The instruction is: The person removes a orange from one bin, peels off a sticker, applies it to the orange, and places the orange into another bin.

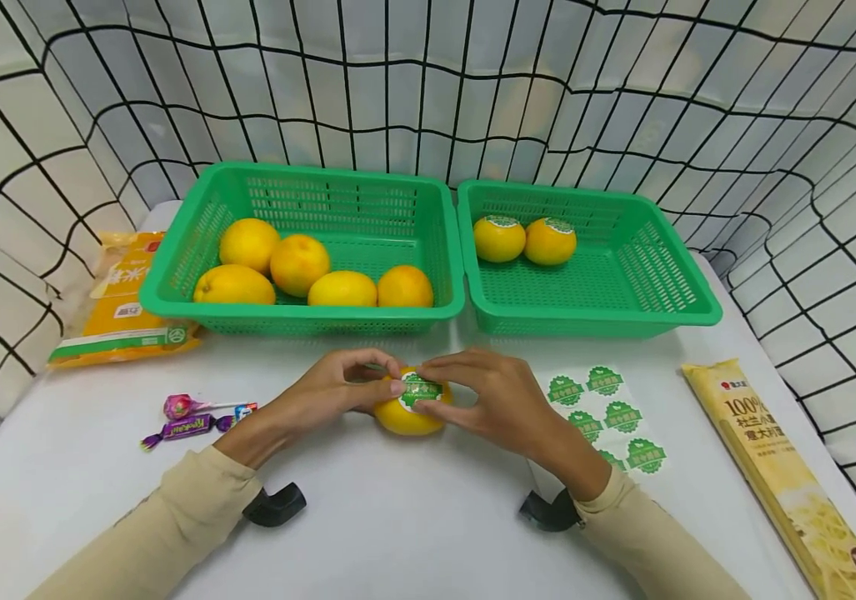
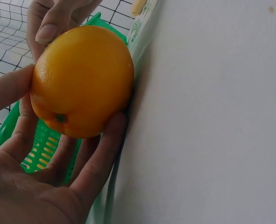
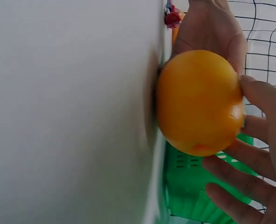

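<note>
In the head view an orange (image 1: 405,419) rests on the table between both hands, a green-and-white sticker (image 1: 422,389) on its upper side. My left hand (image 1: 337,385) holds its left side, thumb tip at the sticker's edge; the left wrist view shows the fingers curved around the orange (image 2: 84,81). From the right, my right hand (image 1: 491,396) grips the same fruit, its thumb against the sticker and its fingers reaching over the far side. The orange (image 3: 201,102) hides part of the left hand in the right wrist view. A sheet of green stickers (image 1: 623,417) lies beside the right wrist.
Behind the hands, a green basket (image 1: 322,313) contains several oranges; another basket (image 1: 593,321) at right has two stickered ones. An orange food bag (image 1: 123,296) and wrapped candies (image 1: 187,427) are at left, a noodle packet (image 1: 780,467) at right. Black wire mesh (image 1: 428,62) surrounds the table.
</note>
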Demonstrator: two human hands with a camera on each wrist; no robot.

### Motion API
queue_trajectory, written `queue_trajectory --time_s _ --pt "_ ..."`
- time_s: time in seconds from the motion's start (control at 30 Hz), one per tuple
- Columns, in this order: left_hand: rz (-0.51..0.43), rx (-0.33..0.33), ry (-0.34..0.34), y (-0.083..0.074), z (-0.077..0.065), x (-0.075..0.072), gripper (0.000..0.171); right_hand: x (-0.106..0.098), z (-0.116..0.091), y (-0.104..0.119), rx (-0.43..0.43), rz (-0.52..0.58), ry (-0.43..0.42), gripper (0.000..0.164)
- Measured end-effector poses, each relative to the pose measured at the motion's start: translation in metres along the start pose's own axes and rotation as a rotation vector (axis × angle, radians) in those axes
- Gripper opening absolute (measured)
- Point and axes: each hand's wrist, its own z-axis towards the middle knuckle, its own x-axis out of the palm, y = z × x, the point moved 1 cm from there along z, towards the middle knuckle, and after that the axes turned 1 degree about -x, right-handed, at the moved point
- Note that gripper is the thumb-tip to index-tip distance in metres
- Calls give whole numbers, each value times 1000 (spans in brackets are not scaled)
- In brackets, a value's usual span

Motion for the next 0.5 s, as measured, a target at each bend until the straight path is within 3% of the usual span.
queue_trajectory --time_s 0.27,0.5 --pt "33 5 -10 4 4 -1 32 5 -2 2 70 27 44 42" --pt "77 1 -9 5 4 0 36 5 -1 5 141 -44 103 46"
